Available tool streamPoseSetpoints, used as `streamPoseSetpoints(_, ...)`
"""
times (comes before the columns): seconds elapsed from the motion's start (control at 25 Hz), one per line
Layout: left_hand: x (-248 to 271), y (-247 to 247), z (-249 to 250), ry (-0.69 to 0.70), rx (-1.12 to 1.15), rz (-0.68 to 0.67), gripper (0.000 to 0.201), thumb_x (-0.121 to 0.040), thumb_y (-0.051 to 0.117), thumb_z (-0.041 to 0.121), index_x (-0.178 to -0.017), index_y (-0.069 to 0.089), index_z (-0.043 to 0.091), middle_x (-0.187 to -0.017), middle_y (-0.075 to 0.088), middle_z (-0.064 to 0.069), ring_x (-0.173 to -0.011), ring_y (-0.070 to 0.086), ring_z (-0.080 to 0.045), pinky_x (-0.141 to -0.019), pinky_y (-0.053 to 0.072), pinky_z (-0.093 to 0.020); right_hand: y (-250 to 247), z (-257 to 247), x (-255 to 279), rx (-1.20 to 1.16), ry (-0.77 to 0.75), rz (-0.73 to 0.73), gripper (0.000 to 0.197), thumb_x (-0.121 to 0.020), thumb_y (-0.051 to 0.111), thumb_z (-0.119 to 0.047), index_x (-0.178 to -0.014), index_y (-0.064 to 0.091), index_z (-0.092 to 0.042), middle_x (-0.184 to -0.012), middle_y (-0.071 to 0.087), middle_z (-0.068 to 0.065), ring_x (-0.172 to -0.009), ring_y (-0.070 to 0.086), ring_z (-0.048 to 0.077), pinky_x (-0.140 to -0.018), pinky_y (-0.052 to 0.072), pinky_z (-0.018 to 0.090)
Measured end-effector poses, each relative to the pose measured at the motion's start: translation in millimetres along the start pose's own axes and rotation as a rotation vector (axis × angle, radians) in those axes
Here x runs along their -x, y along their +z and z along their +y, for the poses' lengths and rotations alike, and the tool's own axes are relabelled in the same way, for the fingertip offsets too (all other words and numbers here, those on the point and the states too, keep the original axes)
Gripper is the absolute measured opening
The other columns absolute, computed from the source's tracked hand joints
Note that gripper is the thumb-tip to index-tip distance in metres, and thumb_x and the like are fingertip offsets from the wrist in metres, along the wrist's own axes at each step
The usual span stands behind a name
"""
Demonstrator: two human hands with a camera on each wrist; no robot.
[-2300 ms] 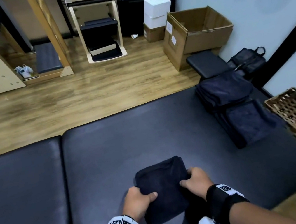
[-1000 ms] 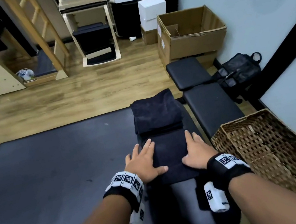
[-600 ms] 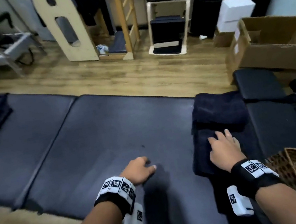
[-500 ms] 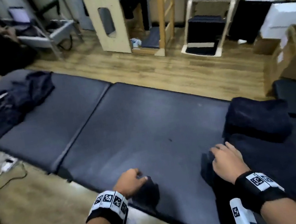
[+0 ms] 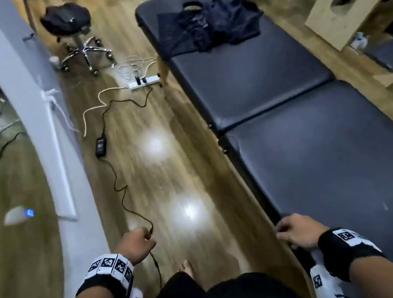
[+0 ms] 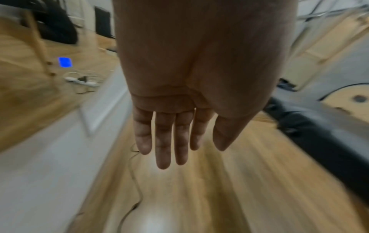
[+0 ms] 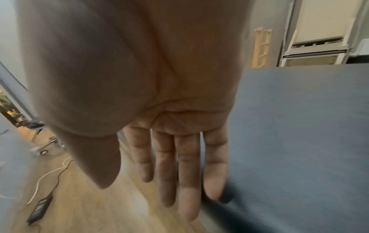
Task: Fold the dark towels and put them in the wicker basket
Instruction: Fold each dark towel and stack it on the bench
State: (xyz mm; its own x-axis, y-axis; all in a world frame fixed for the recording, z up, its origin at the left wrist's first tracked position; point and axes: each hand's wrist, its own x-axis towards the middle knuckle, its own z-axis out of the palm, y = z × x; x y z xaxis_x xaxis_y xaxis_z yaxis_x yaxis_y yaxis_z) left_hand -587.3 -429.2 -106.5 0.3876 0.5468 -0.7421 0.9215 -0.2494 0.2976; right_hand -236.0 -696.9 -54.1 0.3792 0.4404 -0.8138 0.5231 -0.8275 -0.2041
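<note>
Both hands empty, left hand (image 5: 135, 246) fingers (image 6: 162, 141) hanging relaxed, right hand (image 5: 297, 230) fingers (image 7: 187, 170) straight, grazing surface (image 5: 332, 153) edge; unfolded dark towels (image 5: 211, 24) lying far beyond fingertips, likely being approached.

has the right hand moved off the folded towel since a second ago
Yes. The right hand has left the towel and now sits at the near edge of the massage table, empty.
</note>
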Motion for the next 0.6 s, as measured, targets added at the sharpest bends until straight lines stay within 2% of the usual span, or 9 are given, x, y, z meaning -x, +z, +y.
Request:
streamPoseSetpoints(0.04, -0.7, -0.5, -23.6, -0.034, 0.016, -0.034, 0.017, -0.088, 0.061, 0.034, -0.08, 0.063, 0.019, -0.087, 0.066, -0.004, -0.091, 0.064, -0.025, -0.072, 0.044, -0.027, -5.5, -19.8, -10.7, 0.03, -0.018, -0.016, 0.029, -0.092, 0.065, -0.045, -0.116, 0.067, -0.028, -0.1, 0.069, -0.007, -0.082, 0.065, 0.011, -0.06, 0.046, 0.017)
streamPoseSetpoints(0.08, -1.6, -1.9, -41.1, -0.063, 0.022, -0.063, 0.019, -0.088, 0.061, 0.033, -0.079, 0.062, 0.017, -0.086, 0.066, -0.005, -0.089, 0.064, -0.024, -0.071, 0.043, -0.026, -11.0, -38.8, -19.5, 0.053, -0.035, -0.024, 0.033, -0.092, 0.066, -0.046, -0.121, 0.066, -0.029, -0.109, 0.068, -0.007, -0.093, 0.063, 0.011, -0.069, 0.049, 0.018)
streamPoseSetpoints(0.16, -7.5, -9.0, -64.0, -0.108, 0.032, -0.101, 0.021, -0.089, 0.061, 0.032, -0.088, 0.068, 0.012, -0.095, 0.07, -0.007, -0.092, 0.065, -0.023, -0.072, 0.041, -0.024, -23.4, -74.4, -41.6, 0.06, -0.057, -0.013, 0.036, -0.093, 0.066, -0.044, -0.124, 0.066, -0.026, -0.123, 0.067, -0.003, -0.112, 0.062, 0.016, -0.091, 0.05, 0.027)
streamPoseSetpoints(0.2, -12.8, -13.9, -71.1, -0.119, 0.045, -0.109, 0.023, -0.09, 0.061, 0.032, -0.094, 0.07, 0.011, -0.099, 0.071, -0.007, -0.094, 0.065, -0.023, -0.074, 0.041, -0.023, -31.6, -90.5, -51.9, 0.048, -0.06, -0.013, 0.036, -0.094, 0.065, -0.042, -0.125, 0.065, -0.024, -0.123, 0.067, -0.002, -0.112, 0.061, 0.017, -0.092, 0.049, 0.028)
streamPoseSetpoints(0.28, -27.6, -26.0, -80.3, -0.143, 0.067, -0.132, 0.024, -0.09, 0.063, 0.032, -0.097, 0.072, 0.011, -0.1, 0.071, -0.007, -0.093, 0.064, -0.021, -0.074, 0.041, -0.023, -48.0, -120.7, -73.9, 0.042, -0.031, -0.041, 0.034, -0.097, 0.063, -0.037, -0.126, 0.064, -0.018, -0.11, 0.065, -0.002, -0.099, 0.06, 0.016, -0.075, 0.047, 0.023)
streamPoseSetpoints(0.4, -53.4, -62.3, -79.4, -0.163, 0.124, -0.113, 0.025, -0.09, 0.062, 0.03, -0.096, 0.071, 0.008, -0.095, 0.072, -0.009, -0.08, 0.065, -0.02, -0.069, 0.043, -0.023, -72.3, -159.7, -117.9, 0.026, -0.049, -0.12, 0.031, -0.099, 0.061, -0.031, -0.122, 0.066, -0.011, -0.08, 0.056, -0.008, -0.073, 0.054, 0.008, -0.046, 0.038, 0.012)
streamPoseSetpoints(0.52, -78.7, -120.4, -74.3, -0.221, 0.144, -0.039, 0.023, -0.092, 0.061, 0.03, -0.101, 0.07, 0.011, -0.094, 0.07, -0.008, -0.075, 0.063, -0.02, -0.072, 0.046, -0.024, -108.0, -215.8, -171.9, 0.038, -0.159, -0.107, 0.024, -0.097, 0.064, -0.028, -0.115, 0.069, -0.013, -0.074, 0.054, -0.015, -0.067, 0.049, -0.003, -0.05, 0.034, 0.009)
streamPoseSetpoints(0.6, -91.6, -164.3, -68.3, -0.253, 0.12, -0.007, 0.022, -0.092, 0.061, 0.031, -0.104, 0.069, 0.014, -0.097, 0.069, -0.005, -0.083, 0.063, -0.019, -0.076, 0.046, -0.024, -133.6, -254.7, -204.6, -0.013, -0.215, -0.104, 0.018, -0.097, 0.065, -0.025, -0.111, 0.07, -0.015, -0.077, 0.058, -0.013, -0.069, 0.052, -0.001, -0.048, 0.035, 0.007)
